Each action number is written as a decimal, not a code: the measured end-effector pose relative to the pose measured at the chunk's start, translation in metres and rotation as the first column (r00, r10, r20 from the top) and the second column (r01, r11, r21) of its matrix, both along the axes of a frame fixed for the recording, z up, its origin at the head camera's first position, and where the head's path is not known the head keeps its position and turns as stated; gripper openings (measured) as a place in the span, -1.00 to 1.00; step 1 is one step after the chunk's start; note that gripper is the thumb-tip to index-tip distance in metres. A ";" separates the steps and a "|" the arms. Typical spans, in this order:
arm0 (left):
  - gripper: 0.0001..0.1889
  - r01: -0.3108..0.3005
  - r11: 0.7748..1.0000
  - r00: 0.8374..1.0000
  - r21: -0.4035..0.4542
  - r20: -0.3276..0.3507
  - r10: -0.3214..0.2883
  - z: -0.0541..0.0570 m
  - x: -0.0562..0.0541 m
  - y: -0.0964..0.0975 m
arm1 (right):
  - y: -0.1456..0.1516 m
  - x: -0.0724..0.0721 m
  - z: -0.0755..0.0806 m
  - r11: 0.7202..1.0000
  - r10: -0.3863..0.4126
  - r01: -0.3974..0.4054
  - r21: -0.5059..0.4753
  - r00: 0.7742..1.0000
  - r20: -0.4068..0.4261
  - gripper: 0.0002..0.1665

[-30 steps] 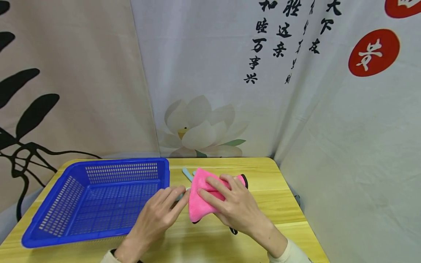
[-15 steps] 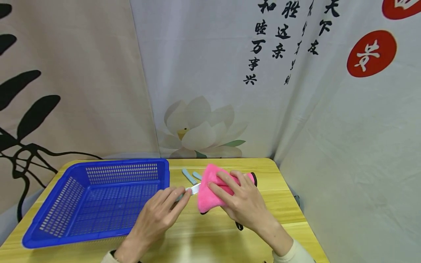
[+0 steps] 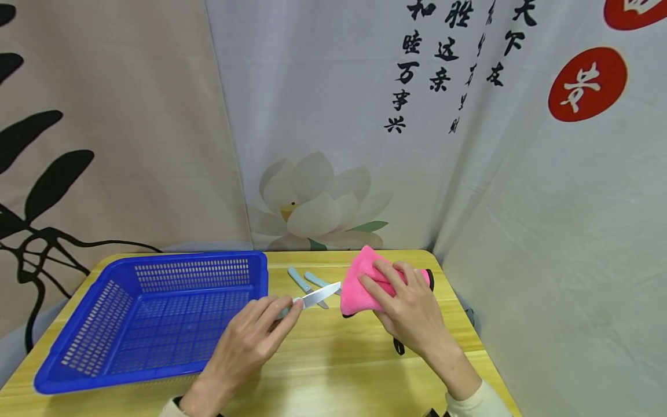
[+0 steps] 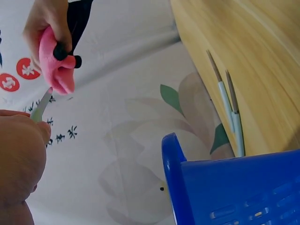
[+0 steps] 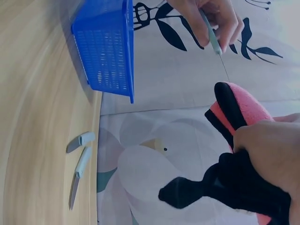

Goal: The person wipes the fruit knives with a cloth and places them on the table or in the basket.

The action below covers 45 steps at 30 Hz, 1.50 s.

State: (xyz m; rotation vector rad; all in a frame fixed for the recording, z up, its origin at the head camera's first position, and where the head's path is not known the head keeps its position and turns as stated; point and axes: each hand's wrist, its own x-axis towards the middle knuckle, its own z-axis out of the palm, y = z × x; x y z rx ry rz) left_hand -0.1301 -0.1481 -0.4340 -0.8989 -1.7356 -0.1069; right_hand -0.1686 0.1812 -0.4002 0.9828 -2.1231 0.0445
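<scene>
My left hand (image 3: 250,336) pinches the pale blue-green handle of a small knife (image 3: 320,295), its bare blade pointing up and right. A folded pink cloth (image 3: 359,284) with black edging is gripped in my right hand (image 3: 409,315), right at the blade's tip; whether they touch I cannot tell. The right wrist view shows the knife handle (image 5: 213,40) between the left thumb and fingers, with the cloth (image 5: 251,103) below the tip. Two similar knives lie on the table behind, one knife (image 3: 299,280) left of the other knife (image 3: 315,279), blades partly overlapped by the held one.
A blue plastic basket (image 3: 151,376) with slotted walls stands on the left of the wooden table (image 3: 323,382). Printed fabric hangs behind and to the right of the table (image 3: 547,231). A black loop (image 3: 398,346) dangles from the cloth.
My right hand has moved to the right and away with the cloth, drawing it off the blade, which now shows along its length. The left hand and knife have stayed almost still.
</scene>
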 end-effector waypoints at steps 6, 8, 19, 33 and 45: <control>-0.62 -0.005 1.000 1.000 -0.004 0.012 0.005 0.001 -0.001 0.000 | 0.001 0.002 0.003 0.997 0.051 -0.051 -0.062 0.999 0.001 -0.27; -0.62 -0.003 1.000 1.000 -0.001 0.011 0.003 0.002 -0.001 0.000 | -0.003 0.002 0.003 0.993 0.094 -0.095 -0.075 0.996 -0.010 -0.31; -0.60 0.015 1.000 1.000 -0.010 0.010 -0.015 0.005 -0.002 0.003 | -0.039 0.011 -0.002 0.963 0.267 -0.269 -0.009 0.959 -0.092 -0.62; -0.65 0.031 0.999 0.995 -0.016 -0.099 -0.033 0.010 -0.001 0.004 | -0.055 0.017 -0.003 0.961 0.276 -0.271 0.056 0.953 -0.124 -0.64; -0.66 0.017 1.000 0.997 0.001 -0.077 -0.017 0.005 -0.001 0.003 | -0.043 0.012 -0.002 0.976 0.218 -0.217 0.022 0.970 -0.108 -0.57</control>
